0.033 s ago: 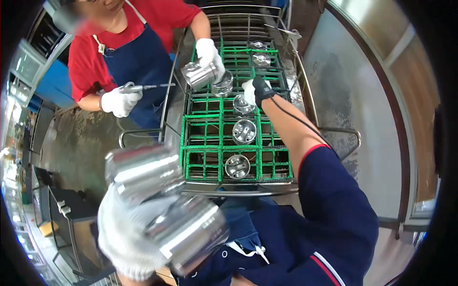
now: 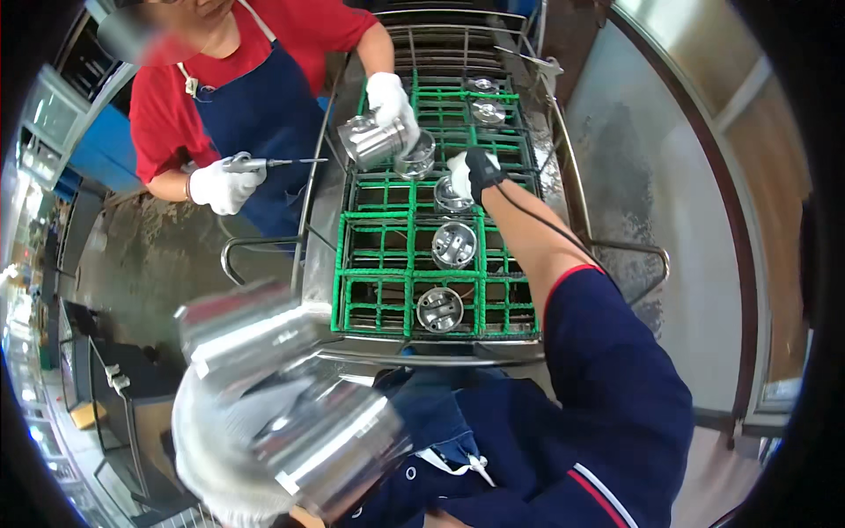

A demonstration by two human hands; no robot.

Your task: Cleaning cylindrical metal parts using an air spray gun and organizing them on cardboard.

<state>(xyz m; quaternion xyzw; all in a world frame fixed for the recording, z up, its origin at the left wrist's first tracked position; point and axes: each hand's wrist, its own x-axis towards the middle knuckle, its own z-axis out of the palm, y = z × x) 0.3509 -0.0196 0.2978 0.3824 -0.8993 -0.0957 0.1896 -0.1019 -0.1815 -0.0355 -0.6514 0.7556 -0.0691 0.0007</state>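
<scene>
Two shiny metal cylinders [image 2: 290, 396] sitting stacked and tilted against the white-gloved left hand [image 2: 220, 449], close to camera, blurred, below the green rack [image 2: 378, 290]. Another round metal part [image 2: 451, 195] lying in a middle rack cell, touching the gloved right hand [image 2: 473, 172] reaching over it.
</scene>
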